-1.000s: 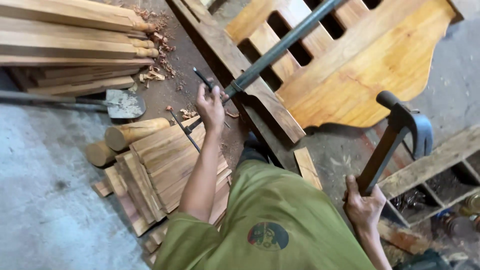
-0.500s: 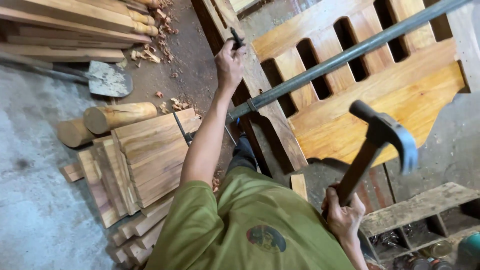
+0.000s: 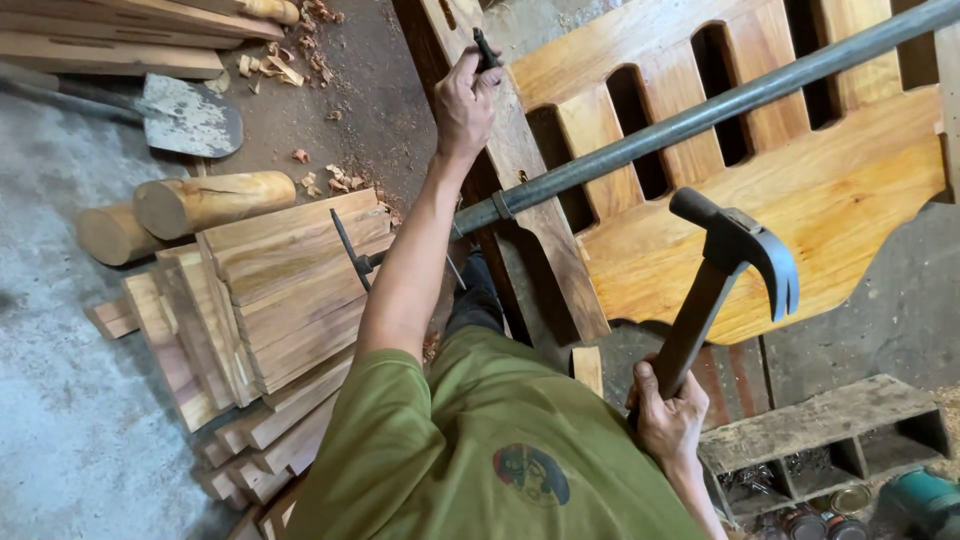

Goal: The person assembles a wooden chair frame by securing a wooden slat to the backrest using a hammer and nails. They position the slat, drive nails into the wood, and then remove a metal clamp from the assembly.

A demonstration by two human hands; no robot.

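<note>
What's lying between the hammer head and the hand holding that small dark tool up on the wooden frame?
In the head view, a long grey metal bar crosses slantwise between the hammer head and the left hand, over the slatted wooden frame.

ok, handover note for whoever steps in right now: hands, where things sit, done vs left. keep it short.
Left hand: stretched forward, pinching a small dark punch-like tool against the dark side rail of the slatted wooden headboard panel.
Right hand: grips the handle of a claw hammer, head raised, not in contact with anything.
A long grey bar clamp lies across the panel.
Stacked planks, two round log pieces and a trowel sit on the floor to the left.
Done: tool set in place. Left: likely the hammer strike; no blow visible yet.
</note>
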